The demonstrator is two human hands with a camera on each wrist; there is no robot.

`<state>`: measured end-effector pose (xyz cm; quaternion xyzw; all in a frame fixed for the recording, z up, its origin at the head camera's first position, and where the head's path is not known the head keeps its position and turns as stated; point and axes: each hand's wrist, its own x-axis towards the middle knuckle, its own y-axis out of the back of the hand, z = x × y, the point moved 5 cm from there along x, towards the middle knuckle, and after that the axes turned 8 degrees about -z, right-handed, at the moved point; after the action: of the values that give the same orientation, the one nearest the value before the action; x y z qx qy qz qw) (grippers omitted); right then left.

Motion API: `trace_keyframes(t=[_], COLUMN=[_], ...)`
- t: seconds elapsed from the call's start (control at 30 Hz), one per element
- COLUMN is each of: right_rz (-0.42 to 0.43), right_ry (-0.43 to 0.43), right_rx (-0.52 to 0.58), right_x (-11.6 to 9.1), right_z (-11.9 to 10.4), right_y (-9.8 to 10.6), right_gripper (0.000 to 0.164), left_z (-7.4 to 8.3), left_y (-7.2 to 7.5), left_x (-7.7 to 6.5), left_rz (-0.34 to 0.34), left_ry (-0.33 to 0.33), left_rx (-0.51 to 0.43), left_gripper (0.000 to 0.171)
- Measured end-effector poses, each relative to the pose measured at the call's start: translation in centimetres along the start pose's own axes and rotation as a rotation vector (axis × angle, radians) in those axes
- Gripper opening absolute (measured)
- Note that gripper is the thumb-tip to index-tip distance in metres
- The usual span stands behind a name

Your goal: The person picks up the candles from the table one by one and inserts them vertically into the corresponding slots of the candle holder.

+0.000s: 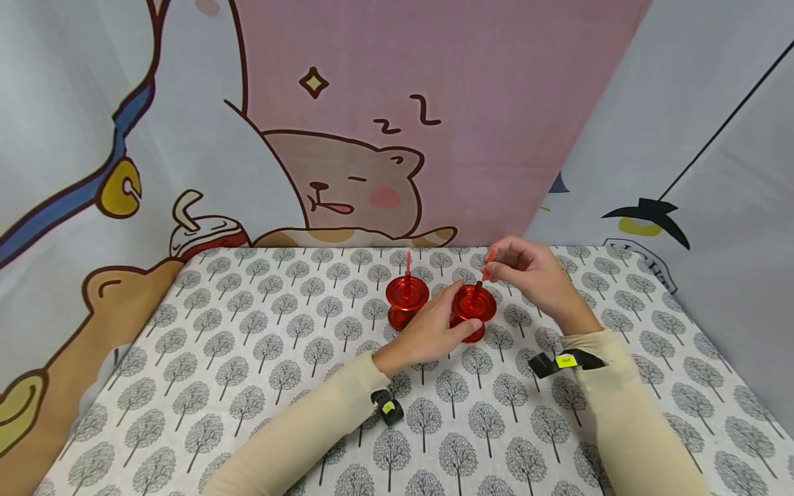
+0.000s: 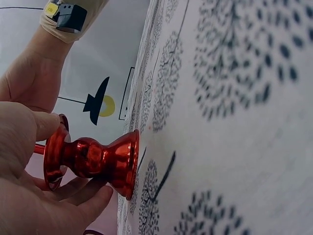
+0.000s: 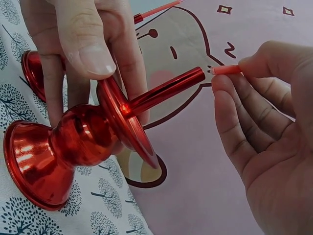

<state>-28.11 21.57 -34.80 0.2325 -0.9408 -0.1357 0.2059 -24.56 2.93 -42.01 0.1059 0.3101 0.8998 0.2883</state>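
My left hand (image 1: 431, 327) grips a shiny red metal candle holder (image 2: 88, 156), thumb at the dish rim and fingers round its far side. The holder's flared foot is down by the tablecloth, and a thin tube (image 3: 168, 91) rises from its dish. Between thumb and fingertips, my right hand (image 1: 530, 272) pinches a slim pink-red candle (image 3: 227, 70). That candle's lower end is right at the mouth of the tube, a small gap showing in the right wrist view. Left of these stands a matching candle holder (image 1: 406, 296) with a similar candle (image 1: 408, 263) upright in it.
A white tablecloth (image 1: 248, 358) with grey tree prints covers the table. Behind its far edge hangs a curtain (image 1: 496, 103) with cartoon animals, and more printed fabric closes off both sides. The two holders stand close together near the far edge.
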Motion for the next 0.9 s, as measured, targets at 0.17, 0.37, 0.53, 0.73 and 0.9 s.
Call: trace_keyframes(t=[0.17,0.37,0.53,0.73,0.9], right_rz=[-0.008,-0.014,-0.020,-0.021,-0.024], right_ry=[0.005,-0.009,-0.012,-0.005,-0.006], right_rx=[0.011,-0.032,-0.048,-0.047,-0.057], right_x=[0.10,0.05,0.00,-0.02,0.00], right_z=[0.14,0.08,0.13,0.08,0.13], right_y=[-0.13,-0.31,-0.36,-0.39,-0.43], right_gripper=[0.007,0.007,0.007,0.007,0.007], left_z=[0.02,-0.01,0.00,0.05,0.04], left_y=[0.01,0.00,0.00,0.02,0.02], left_x=[0.03,0.09,0.10,0.00,-0.03], left_rz=[-0.003,-0.006,-0.007,-0.008,-0.008], left_ry=[-0.005,-0.006,-0.007,-0.007,0.000], left_rx=[-0.011,-0.021,-0.026,-0.029,-0.028], left_gripper=[0.081,0.081,0.081,0.081,0.081])
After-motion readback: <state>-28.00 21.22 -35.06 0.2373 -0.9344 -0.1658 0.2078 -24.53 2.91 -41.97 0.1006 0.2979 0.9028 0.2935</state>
